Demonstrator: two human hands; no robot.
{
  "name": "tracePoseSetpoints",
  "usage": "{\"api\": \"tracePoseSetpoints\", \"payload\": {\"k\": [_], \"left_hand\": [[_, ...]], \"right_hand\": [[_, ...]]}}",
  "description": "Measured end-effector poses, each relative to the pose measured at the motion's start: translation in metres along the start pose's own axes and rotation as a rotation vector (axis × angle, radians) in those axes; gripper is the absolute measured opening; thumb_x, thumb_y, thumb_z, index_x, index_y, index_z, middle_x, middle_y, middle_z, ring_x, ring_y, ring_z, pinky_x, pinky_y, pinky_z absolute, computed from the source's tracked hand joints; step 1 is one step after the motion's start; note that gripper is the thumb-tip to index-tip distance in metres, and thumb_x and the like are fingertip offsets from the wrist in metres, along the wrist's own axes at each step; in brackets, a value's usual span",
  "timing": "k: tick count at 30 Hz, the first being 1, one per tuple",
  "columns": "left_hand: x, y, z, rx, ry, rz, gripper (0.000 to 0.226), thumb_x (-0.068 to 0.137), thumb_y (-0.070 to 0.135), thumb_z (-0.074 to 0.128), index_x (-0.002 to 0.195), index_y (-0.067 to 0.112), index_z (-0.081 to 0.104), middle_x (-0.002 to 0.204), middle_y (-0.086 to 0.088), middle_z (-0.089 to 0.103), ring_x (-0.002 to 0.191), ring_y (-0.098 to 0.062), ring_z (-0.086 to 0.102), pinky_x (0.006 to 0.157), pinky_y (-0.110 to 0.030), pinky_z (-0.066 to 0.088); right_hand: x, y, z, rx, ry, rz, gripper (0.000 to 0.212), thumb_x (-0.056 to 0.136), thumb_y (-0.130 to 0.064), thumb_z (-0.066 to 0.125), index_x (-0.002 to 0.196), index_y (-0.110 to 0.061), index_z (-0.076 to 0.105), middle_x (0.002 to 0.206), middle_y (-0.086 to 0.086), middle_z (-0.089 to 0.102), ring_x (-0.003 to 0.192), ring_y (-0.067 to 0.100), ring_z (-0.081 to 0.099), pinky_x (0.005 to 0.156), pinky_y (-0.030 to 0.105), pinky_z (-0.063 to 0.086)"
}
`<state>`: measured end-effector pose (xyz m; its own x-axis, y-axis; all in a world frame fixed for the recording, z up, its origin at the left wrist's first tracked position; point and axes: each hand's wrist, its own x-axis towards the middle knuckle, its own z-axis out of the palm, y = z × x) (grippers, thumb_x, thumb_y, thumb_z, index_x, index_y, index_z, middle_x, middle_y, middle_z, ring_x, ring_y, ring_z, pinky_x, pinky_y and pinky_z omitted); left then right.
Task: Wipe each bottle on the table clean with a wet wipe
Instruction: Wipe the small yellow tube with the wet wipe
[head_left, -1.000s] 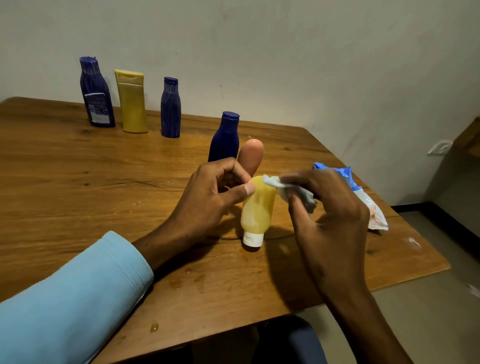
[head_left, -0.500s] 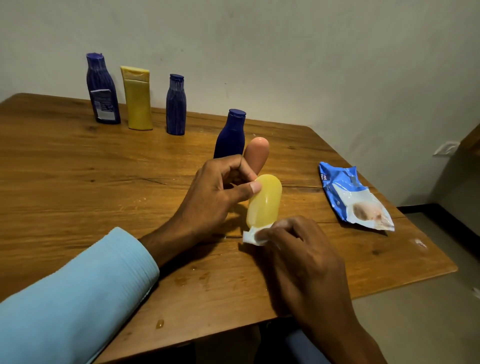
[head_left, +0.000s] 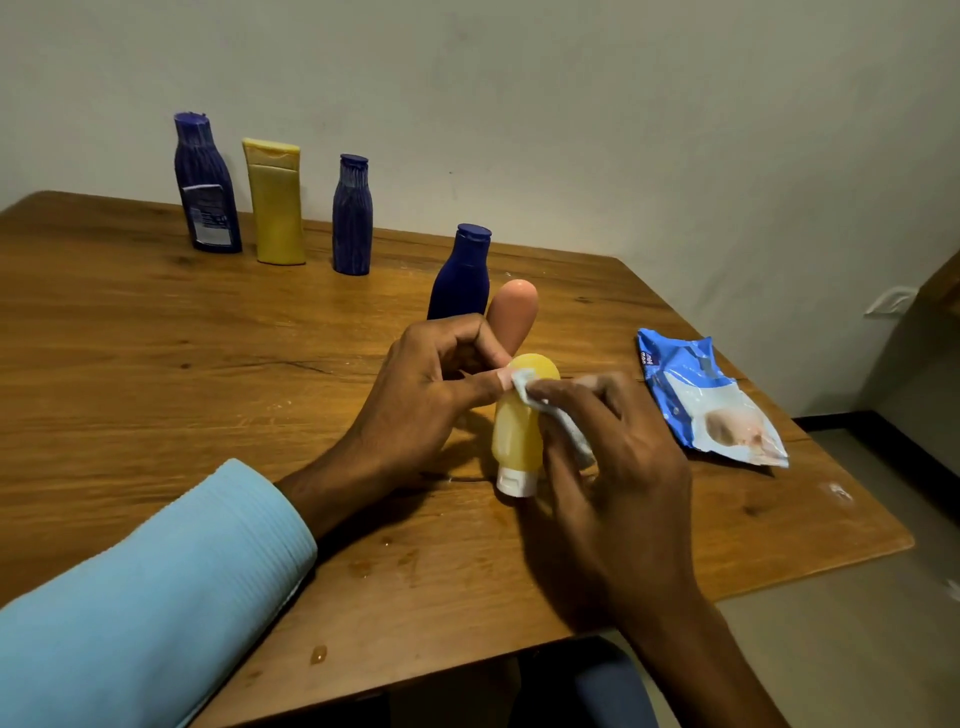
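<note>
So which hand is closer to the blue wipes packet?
The right hand. It is beside the blue wipes packet, wiping the small yellow bottle; the left hand is across the bottle, farther away.

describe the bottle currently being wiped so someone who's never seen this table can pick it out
On the wooden table, look at the near middle, between the left hand and the right hand. There a small translucent yellow bottle stands upside down on its white cap, with the white wipe pressed to its top. The other yellow bottle is taller, opaque and at the back.

A white wall socket (head_left: 889, 301) was seen beyond the table's (head_left: 156, 364) far right corner, mounted on the wall (head_left: 571, 104).
</note>
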<state>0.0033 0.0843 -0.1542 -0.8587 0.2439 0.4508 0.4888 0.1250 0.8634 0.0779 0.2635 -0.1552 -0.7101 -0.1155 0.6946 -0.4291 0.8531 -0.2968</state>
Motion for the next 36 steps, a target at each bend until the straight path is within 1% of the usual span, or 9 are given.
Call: {"api": "tracePoseSetpoints", "payload": {"k": [4, 6, 10, 16, 18, 21, 25, 30, 36], "left_hand": [[0.001, 0.000, 0.001, -0.001, 0.013, -0.012, 0.004, 0.096, 0.010, 0.074, 0.093, 0.008, 0.072, 0.094, -0.002, 0.075, 0.092, -0.017, 0.072, 0.083, -0.041, 0.061], [0.000, 0.000, 0.001, 0.010, 0.014, -0.013, 0.004, 0.096, 0.011, 0.074, 0.094, 0.008, 0.072, 0.095, -0.002, 0.075, 0.094, -0.017, 0.072, 0.085, -0.042, 0.061], [0.001, 0.000, 0.000, 0.011, 0.014, -0.014, 0.004, 0.097, 0.012, 0.074, 0.094, 0.010, 0.073, 0.095, -0.002, 0.075, 0.093, -0.018, 0.072, 0.083, -0.043, 0.061], [-0.002, 0.003, 0.004, 0.058, -0.077, 0.000, 0.009, 0.101, 0.027, 0.070, 0.106, 0.019, 0.071, 0.102, 0.005, 0.073, 0.098, -0.016, 0.072, 0.078, -0.035, 0.060], [-0.003, 0.005, 0.004, 0.090, -0.176, -0.025, 0.020, 0.098, 0.032, 0.074, 0.116, 0.025, 0.069, 0.111, 0.009, 0.073, 0.104, -0.012, 0.072, 0.080, -0.032, 0.059], [-0.004, 0.006, 0.004, 0.179, -0.375, -0.114, 0.062, 0.087, 0.035, 0.087, 0.140, 0.038, 0.056, 0.129, 0.014, 0.066, 0.114, -0.001, 0.067, 0.091, -0.029, 0.059], [-0.007, 0.009, 0.010, 0.305, -0.483, -0.161, 0.092, 0.081, 0.037, 0.091, 0.146, 0.060, 0.031, 0.136, 0.016, 0.059, 0.114, 0.012, 0.056, 0.095, -0.021, 0.052], [-0.007, 0.011, 0.013, 0.303, -0.465, -0.156, 0.087, 0.083, 0.031, 0.090, 0.151, 0.049, 0.038, 0.126, 0.014, 0.064, 0.109, 0.009, 0.060, 0.083, -0.014, 0.052], [-0.006, 0.010, 0.012, 0.042, -0.441, -0.258, 0.067, 0.082, 0.016, 0.091, 0.137, 0.030, 0.056, 0.115, 0.005, 0.070, 0.095, -0.011, 0.075, 0.078, -0.029, 0.063]], "right_hand": [[-0.031, 0.003, -0.003, 0.010, -0.130, -0.090, 0.031, 0.092, -0.013, 0.074, 0.122, -0.020, 0.072, 0.113, -0.005, 0.059, 0.102, 0.009, 0.057, 0.075, 0.025, 0.053], [-0.037, 0.006, -0.008, 0.042, -0.145, -0.079, 0.030, 0.090, -0.013, 0.070, 0.118, -0.022, 0.074, 0.113, -0.008, 0.060, 0.104, 0.008, 0.059, 0.077, 0.025, 0.053], [-0.023, 0.013, -0.019, 0.258, -0.012, 0.157, 0.029, 0.093, -0.007, 0.070, 0.114, -0.027, 0.076, 0.110, -0.013, 0.069, 0.106, 0.005, 0.066, 0.084, 0.012, 0.051], [-0.006, 0.020, -0.014, 0.458, 0.104, 0.295, 0.027, 0.096, -0.004, 0.071, 0.111, -0.026, 0.077, 0.109, -0.015, 0.075, 0.111, 0.013, 0.070, 0.083, 0.022, 0.058], [-0.009, 0.020, -0.012, 0.463, 0.101, 0.321, 0.027, 0.097, -0.007, 0.071, 0.111, -0.030, 0.076, 0.108, -0.018, 0.075, 0.110, 0.010, 0.070, 0.084, 0.023, 0.059], [-0.014, 0.024, -0.013, 0.446, 0.100, 0.341, 0.028, 0.097, -0.012, 0.072, 0.112, -0.036, 0.074, 0.110, -0.021, 0.073, 0.110, 0.008, 0.070, 0.084, 0.028, 0.061], [-0.019, 0.028, -0.013, 0.441, 0.093, 0.375, 0.024, 0.096, -0.014, 0.073, 0.114, -0.029, 0.076, 0.112, -0.018, 0.074, 0.110, 0.008, 0.070, 0.084, 0.034, 0.063], [-0.022, 0.024, -0.017, 0.391, 0.072, 0.363, 0.025, 0.094, -0.017, 0.072, 0.114, -0.032, 0.075, 0.114, -0.018, 0.072, 0.112, 0.005, 0.068, 0.086, 0.030, 0.061], [-0.005, 0.025, -0.032, 0.308, 0.175, 0.282, 0.022, 0.095, -0.017, 0.072, 0.114, -0.028, 0.072, 0.112, -0.018, 0.070, 0.108, 0.007, 0.068, 0.085, 0.035, 0.061]]}}
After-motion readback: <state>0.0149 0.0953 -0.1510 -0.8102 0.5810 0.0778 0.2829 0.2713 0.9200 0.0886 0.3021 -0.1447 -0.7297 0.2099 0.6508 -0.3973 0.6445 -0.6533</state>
